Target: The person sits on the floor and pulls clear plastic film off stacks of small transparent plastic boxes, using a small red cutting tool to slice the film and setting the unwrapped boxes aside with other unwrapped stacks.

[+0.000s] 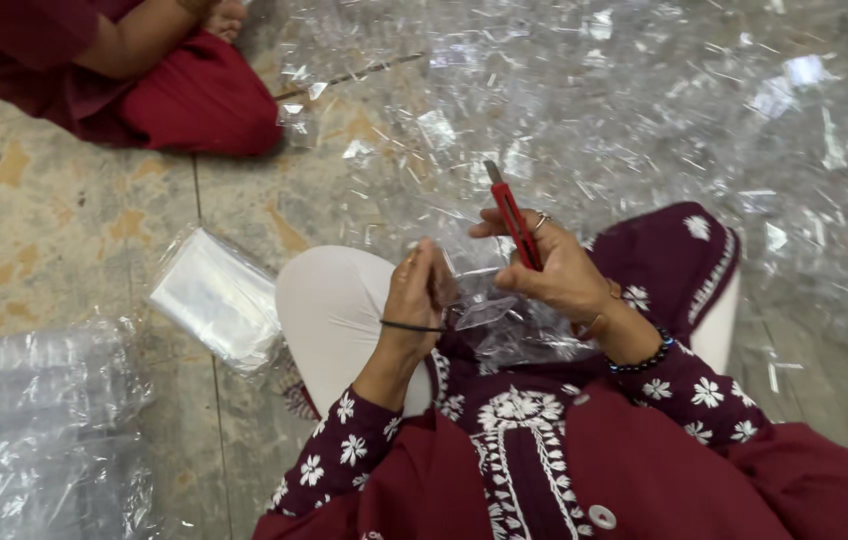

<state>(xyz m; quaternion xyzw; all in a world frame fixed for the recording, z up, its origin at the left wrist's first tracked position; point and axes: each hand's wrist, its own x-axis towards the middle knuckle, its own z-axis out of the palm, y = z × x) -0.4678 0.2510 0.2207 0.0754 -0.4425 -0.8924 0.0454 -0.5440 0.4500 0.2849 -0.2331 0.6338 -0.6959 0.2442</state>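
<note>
Clear crinkly plastic piece (489, 312) held over lap, left hand (416, 295) pinching it taut; right hand (556, 268) grips red utility knife (514, 222), blade up, away from body. Clear plastic offcuts (644, 110) litter floor.

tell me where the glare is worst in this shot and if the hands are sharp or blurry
Head view: glare is strongest on the heap of clear plastic scraps across the top right, where white highlights wash out detail; the stack of clear sheets also shines. The left hand is slightly soft with blur, the right hand and its red utility knife read sharper. Light is even, shadows faint.
</note>
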